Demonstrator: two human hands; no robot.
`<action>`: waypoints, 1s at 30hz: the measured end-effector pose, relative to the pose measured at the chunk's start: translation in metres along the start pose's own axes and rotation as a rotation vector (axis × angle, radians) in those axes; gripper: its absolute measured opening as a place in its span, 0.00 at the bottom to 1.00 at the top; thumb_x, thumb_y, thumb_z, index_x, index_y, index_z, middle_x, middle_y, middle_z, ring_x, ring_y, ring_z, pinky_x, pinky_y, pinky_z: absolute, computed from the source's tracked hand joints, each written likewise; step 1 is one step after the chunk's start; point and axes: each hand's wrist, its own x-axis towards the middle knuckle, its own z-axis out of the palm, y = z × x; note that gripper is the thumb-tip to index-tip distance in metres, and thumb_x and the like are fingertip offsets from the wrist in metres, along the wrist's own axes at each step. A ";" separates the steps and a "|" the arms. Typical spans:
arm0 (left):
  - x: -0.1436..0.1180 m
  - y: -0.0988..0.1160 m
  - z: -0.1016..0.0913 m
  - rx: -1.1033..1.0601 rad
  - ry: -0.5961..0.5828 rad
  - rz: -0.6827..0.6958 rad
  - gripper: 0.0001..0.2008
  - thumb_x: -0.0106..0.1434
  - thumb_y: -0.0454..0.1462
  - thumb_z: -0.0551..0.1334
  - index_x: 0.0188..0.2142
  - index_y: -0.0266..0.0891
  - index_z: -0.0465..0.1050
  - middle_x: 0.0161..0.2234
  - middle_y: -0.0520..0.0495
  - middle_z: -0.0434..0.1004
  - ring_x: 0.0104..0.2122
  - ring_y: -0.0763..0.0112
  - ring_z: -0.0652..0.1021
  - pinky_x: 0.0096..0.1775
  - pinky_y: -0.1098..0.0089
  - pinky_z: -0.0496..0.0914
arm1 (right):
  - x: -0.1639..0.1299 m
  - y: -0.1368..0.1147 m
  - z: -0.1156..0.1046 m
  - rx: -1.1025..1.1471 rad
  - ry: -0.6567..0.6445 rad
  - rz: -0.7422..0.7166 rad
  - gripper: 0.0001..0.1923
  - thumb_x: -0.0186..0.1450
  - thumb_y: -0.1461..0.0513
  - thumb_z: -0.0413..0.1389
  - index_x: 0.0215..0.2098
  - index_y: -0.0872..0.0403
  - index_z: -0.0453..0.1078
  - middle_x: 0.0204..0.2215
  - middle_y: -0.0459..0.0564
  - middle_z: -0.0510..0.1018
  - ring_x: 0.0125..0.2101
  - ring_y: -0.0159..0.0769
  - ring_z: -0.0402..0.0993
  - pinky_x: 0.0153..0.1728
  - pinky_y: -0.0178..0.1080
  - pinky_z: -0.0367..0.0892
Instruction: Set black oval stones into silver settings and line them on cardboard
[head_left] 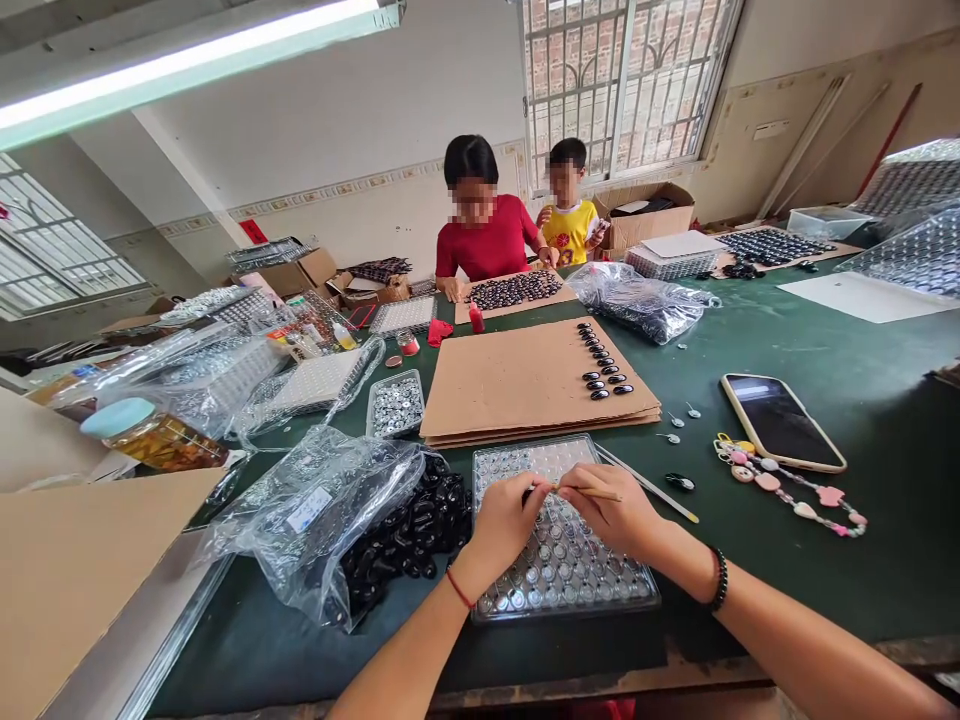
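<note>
Over the clear blister tray (pixel 600 585) | my right hand (pixel 611 505) pinches a thin stick (pixel 592 491), long axis leftward | my left hand (pixel 504 520) curled at its tip, apparently pinching something unseen.

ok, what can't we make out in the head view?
- Tray cells under both hands: covered by left hand and right hand.
- Thin stick tip at the fingers: too small.
- Black pieces in the bag: partly hidden by glare and crumpled plastic.
- Phone screen: dark.
</note>
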 end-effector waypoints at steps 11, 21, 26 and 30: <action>0.009 -0.002 -0.011 -0.167 0.080 -0.166 0.13 0.56 0.43 0.55 0.27 0.38 0.73 0.27 0.48 0.74 0.29 0.68 0.71 0.32 0.72 0.62 | 0.000 -0.001 -0.005 0.040 0.095 0.159 0.10 0.65 0.60 0.43 0.30 0.53 0.64 0.22 0.48 0.72 0.23 0.32 0.67 0.25 0.33 0.58; 0.006 0.003 -0.005 -0.442 -0.051 -0.267 0.19 0.53 0.47 0.58 0.37 0.33 0.73 0.19 0.53 0.64 0.16 0.80 0.60 0.19 0.76 0.54 | 0.002 -0.006 0.005 0.463 0.256 0.369 0.13 0.64 0.56 0.45 0.27 0.54 0.63 0.18 0.44 0.68 0.14 0.27 0.61 0.18 0.32 0.58; 0.008 -0.002 -0.019 -0.318 0.039 -0.200 0.17 0.54 0.46 0.58 0.36 0.35 0.73 0.18 0.52 0.65 0.16 0.78 0.62 0.20 0.76 0.56 | 0.000 -0.004 -0.006 0.586 0.422 0.455 0.13 0.64 0.55 0.45 0.29 0.54 0.63 0.21 0.46 0.70 0.13 0.27 0.62 0.16 0.33 0.59; 0.026 -0.021 -0.076 -0.180 0.418 -0.207 0.14 0.55 0.43 0.58 0.36 0.36 0.72 0.23 0.50 0.70 0.17 0.77 0.65 0.23 0.75 0.59 | 0.000 0.002 -0.019 0.587 0.494 0.479 0.12 0.64 0.54 0.45 0.30 0.53 0.64 0.20 0.45 0.69 0.13 0.28 0.62 0.17 0.35 0.61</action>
